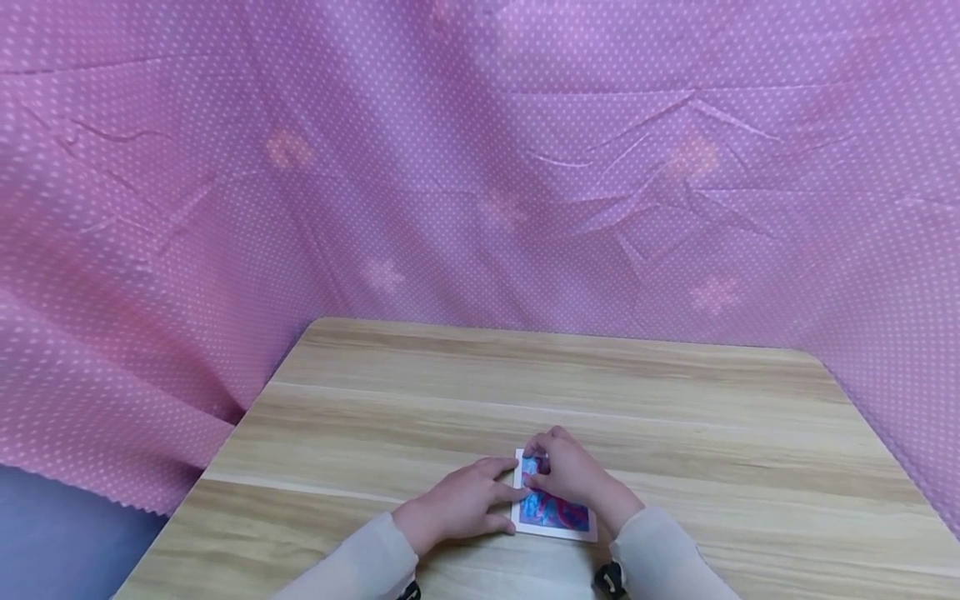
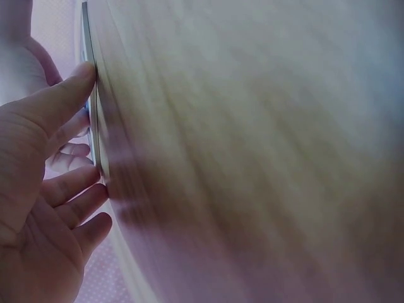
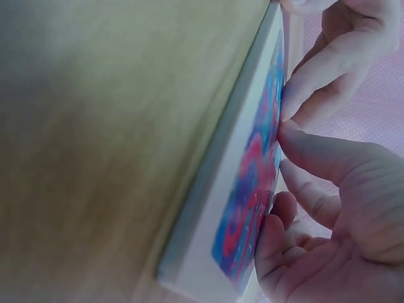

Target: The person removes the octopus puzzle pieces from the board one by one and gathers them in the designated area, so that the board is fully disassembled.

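A flat rectangular picture panel (image 1: 555, 510), blue and pinkish red inside a white border, lies on the wooden table. Its pale side (image 3: 205, 167) shows in the right wrist view. Along its left part, my left hand (image 1: 468, 500) touches it with spread fingers; one fingertip reaches onto the picture. In the left wrist view, the left thumb (image 2: 66, 95) rests against the panel's edge. My right hand (image 1: 573, 475) is over the upper part with bent fingers. Its thumb (image 3: 315, 148) touches the picture surface. Whether anything small lies between the right fingertips is hidden.
The light wood table (image 1: 420, 400) has rounded far corners. Pink dotted cloth (image 1: 480, 167) hangs behind it and along both sides. Both forearms come in from the front edge in pale sleeves (image 1: 663, 554), with dark bands at the wrists.
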A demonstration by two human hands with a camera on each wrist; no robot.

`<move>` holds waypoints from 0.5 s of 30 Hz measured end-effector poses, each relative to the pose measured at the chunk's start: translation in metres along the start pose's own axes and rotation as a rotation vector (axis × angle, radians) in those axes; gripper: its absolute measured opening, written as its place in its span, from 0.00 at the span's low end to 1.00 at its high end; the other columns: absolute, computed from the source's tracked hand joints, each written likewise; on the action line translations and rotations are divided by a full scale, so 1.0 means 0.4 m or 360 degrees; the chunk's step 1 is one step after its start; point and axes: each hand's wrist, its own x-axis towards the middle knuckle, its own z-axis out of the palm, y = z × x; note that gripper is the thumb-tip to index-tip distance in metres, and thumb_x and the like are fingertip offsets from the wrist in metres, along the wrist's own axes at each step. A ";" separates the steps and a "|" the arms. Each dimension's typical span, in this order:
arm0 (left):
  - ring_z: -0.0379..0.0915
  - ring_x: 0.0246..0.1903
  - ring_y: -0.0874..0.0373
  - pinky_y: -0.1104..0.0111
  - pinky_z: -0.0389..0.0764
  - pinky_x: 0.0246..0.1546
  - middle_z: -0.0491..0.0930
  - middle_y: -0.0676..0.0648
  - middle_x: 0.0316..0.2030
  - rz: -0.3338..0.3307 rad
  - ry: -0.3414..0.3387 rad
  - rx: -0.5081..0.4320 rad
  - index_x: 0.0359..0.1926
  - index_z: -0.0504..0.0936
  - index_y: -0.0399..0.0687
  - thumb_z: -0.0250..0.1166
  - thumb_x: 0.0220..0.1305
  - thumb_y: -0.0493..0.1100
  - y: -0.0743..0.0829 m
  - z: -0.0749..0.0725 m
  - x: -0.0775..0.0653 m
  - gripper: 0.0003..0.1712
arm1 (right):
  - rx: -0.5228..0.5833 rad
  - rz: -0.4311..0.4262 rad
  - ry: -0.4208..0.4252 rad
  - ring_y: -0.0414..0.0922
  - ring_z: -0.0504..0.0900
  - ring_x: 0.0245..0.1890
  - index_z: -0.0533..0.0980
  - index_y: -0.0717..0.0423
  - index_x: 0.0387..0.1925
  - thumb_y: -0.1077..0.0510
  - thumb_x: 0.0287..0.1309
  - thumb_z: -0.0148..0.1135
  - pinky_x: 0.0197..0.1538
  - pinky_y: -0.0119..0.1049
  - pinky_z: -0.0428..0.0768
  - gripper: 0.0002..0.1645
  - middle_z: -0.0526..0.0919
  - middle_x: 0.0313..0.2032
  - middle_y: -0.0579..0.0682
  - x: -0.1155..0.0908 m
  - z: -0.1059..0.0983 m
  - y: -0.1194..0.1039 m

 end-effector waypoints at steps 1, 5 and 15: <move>0.62 0.63 0.49 0.60 0.67 0.60 0.65 0.42 0.65 0.0001 0.0003 0.0001 0.59 0.77 0.60 0.64 0.58 0.61 -0.001 0.000 0.000 0.29 | 0.0002 0.0008 -0.0005 0.44 0.71 0.33 0.78 0.52 0.42 0.58 0.52 0.71 0.44 0.46 0.76 0.15 0.70 0.39 0.50 0.001 -0.001 -0.001; 0.62 0.63 0.49 0.60 0.67 0.60 0.65 0.42 0.65 -0.0005 0.0000 -0.0008 0.59 0.77 0.61 0.64 0.58 0.61 -0.001 0.001 0.000 0.29 | 0.0027 0.0035 -0.0021 0.44 0.72 0.34 0.77 0.51 0.43 0.58 0.52 0.71 0.46 0.46 0.77 0.16 0.71 0.40 0.49 0.002 -0.003 -0.003; 0.63 0.62 0.49 0.61 0.67 0.60 0.65 0.41 0.65 0.0049 0.0045 0.0049 0.59 0.77 0.60 0.63 0.59 0.61 -0.007 0.010 -0.001 0.28 | 0.0112 -0.0044 0.0011 0.42 0.73 0.33 0.76 0.52 0.43 0.62 0.54 0.68 0.41 0.42 0.78 0.15 0.74 0.36 0.47 0.003 0.000 0.007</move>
